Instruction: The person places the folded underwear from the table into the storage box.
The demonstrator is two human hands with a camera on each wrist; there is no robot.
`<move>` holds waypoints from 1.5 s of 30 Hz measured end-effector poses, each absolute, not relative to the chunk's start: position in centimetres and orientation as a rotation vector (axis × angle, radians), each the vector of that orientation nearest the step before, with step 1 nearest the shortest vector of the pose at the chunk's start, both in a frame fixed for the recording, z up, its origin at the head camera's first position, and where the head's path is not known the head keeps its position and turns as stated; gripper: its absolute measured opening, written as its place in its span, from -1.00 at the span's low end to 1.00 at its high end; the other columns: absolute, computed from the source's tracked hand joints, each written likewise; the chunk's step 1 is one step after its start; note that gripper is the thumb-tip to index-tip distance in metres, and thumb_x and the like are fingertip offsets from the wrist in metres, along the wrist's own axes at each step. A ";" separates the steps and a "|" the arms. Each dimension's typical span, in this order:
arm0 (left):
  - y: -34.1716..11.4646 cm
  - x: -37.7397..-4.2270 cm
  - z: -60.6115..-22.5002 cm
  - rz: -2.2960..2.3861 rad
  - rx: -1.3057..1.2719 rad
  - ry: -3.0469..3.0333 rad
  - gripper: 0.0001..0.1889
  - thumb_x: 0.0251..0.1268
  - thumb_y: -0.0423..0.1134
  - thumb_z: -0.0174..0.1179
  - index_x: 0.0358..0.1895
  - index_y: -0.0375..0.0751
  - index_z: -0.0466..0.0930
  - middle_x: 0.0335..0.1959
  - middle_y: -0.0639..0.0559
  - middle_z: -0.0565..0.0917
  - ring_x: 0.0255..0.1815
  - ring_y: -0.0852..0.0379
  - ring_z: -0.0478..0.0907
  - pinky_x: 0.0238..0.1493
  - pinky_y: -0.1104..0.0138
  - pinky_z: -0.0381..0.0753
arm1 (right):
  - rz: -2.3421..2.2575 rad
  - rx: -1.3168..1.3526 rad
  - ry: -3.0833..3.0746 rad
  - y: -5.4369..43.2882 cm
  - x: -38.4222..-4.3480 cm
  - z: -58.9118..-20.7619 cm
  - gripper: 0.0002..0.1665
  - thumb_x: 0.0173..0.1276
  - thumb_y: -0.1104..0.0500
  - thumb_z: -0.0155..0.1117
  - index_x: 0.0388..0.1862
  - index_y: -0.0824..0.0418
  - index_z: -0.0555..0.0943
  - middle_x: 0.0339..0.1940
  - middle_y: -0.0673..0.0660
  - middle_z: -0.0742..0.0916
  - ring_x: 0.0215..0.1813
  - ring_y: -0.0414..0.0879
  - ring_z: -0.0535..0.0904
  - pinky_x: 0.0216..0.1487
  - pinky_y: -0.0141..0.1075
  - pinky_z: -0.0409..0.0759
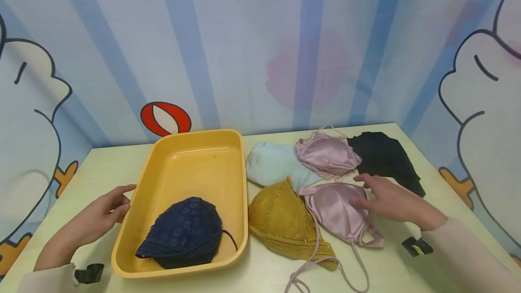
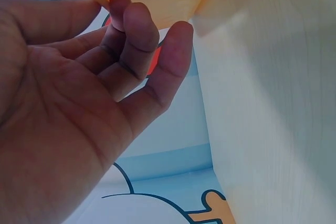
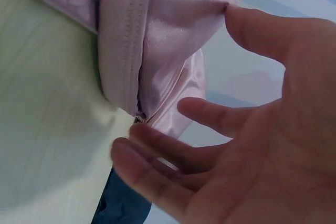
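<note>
A yellow tray (image 1: 175, 144) stands on the left half of the table, with a folded navy lace bra (image 1: 185, 229) at its near end. My left hand (image 1: 95, 216) is at the tray's left rim, its fingers loosely bent and the fingertips at the tray wall. To the right of the tray lies a mustard lace bra (image 1: 281, 216). A pink satin bra (image 1: 339, 209) overlaps it, its thin straps trailing toward the front. Over this pink bra's right side is my right hand (image 1: 390, 200), fingers spread. In the right wrist view its thumb touches the satin cup (image 3: 184, 19).
Behind these lie a pale mint garment (image 1: 277, 162), a second pink satin bra (image 1: 327, 153) and a black garment (image 1: 384, 157). A striped cartoon curtain (image 1: 244, 58) rises along the table's back edge. Each wrist carries a small black strap piece (image 1: 417, 246).
</note>
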State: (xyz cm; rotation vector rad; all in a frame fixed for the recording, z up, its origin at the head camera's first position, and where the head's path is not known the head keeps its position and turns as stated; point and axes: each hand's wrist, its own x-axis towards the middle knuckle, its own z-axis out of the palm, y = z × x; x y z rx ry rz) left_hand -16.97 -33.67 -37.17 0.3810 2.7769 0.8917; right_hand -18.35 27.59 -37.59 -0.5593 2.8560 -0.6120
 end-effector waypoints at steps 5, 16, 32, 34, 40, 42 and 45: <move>-33.6 -16.9 -37.1 0.895 0.381 2.773 -0.50 0.43 -0.49 -0.08 0.37 -0.54 0.05 -0.30 -0.04 0.53 -0.34 0.11 0.55 -0.32 0.30 0.56 | -0.595 -0.584 2.802 27.8 -18.2 -38.0 -0.09 0.30 -0.24 0.19 0.29 0.45 0.28 -0.04 0.34 0.61 0.00 0.19 0.55 -0.05 0.05 0.49; -33.4 -16.9 -36.9 0.882 0.364 2.776 -0.50 0.43 -0.48 -0.07 0.36 -0.56 0.05 -0.30 -0.05 0.53 -0.35 0.11 0.55 -0.32 0.29 0.57 | -0.667 -0.553 2.753 27.1 -18.5 -38.6 0.12 0.19 -0.33 0.24 0.40 0.39 0.07 -0.27 0.09 0.60 -0.24 -0.12 0.52 -0.24 -0.15 0.49; -33.6 -16.8 -37.2 0.882 0.372 2.773 -0.50 0.44 -0.48 -0.08 0.36 -0.56 0.05 -0.30 -0.04 0.52 -0.36 0.11 0.54 -0.35 0.30 0.55 | -0.715 -0.592 2.815 26.7 -17.9 -39.7 -0.24 0.26 -0.08 0.31 0.26 0.27 0.25 -0.56 -0.01 0.49 -0.51 -0.16 0.40 -0.47 -0.24 0.37; -33.6 -16.8 -37.2 0.878 0.373 2.778 -0.51 0.44 -0.48 -0.08 0.36 -0.56 0.05 -0.30 -0.03 0.53 -0.36 0.11 0.54 -0.35 0.30 0.55 | -0.727 -0.616 2.842 26.7 -17.8 -40.0 -0.31 0.27 0.00 0.32 0.23 0.28 0.28 -0.57 -0.02 0.47 -0.51 -0.17 0.39 -0.49 -0.24 0.36; -33.5 -16.9 -36.9 0.878 0.377 2.781 -0.51 0.44 -0.47 -0.08 0.36 -0.55 0.05 -0.31 -0.04 0.53 -0.37 0.12 0.54 -0.35 0.30 0.55 | -0.778 -0.638 2.912 26.7 -17.6 -40.7 -0.46 0.30 0.13 0.29 0.19 0.23 0.34 -0.62 -0.06 0.44 -0.60 -0.24 0.33 -0.59 -0.31 0.30; -33.5 -16.9 -36.8 0.878 0.377 2.780 -0.50 0.44 -0.46 -0.08 0.36 -0.54 0.06 -0.32 -0.04 0.53 -0.37 0.12 0.55 -0.35 0.29 0.56 | -0.786 -0.626 2.957 26.6 -17.4 -40.8 -0.50 0.31 0.16 0.29 0.17 0.20 0.37 -0.63 -0.07 0.44 -0.61 -0.25 0.31 -0.60 -0.32 0.29; -33.5 -16.9 -36.8 0.877 0.381 2.782 -0.50 0.45 -0.45 -0.08 0.37 -0.53 0.06 -0.32 -0.04 0.52 -0.37 0.11 0.54 -0.35 0.29 0.55 | -0.814 -0.621 3.046 26.6 -17.2 -40.7 -0.55 0.28 0.21 0.31 0.12 0.13 0.42 -0.65 -0.09 0.43 -0.60 -0.25 0.30 -0.58 -0.33 0.29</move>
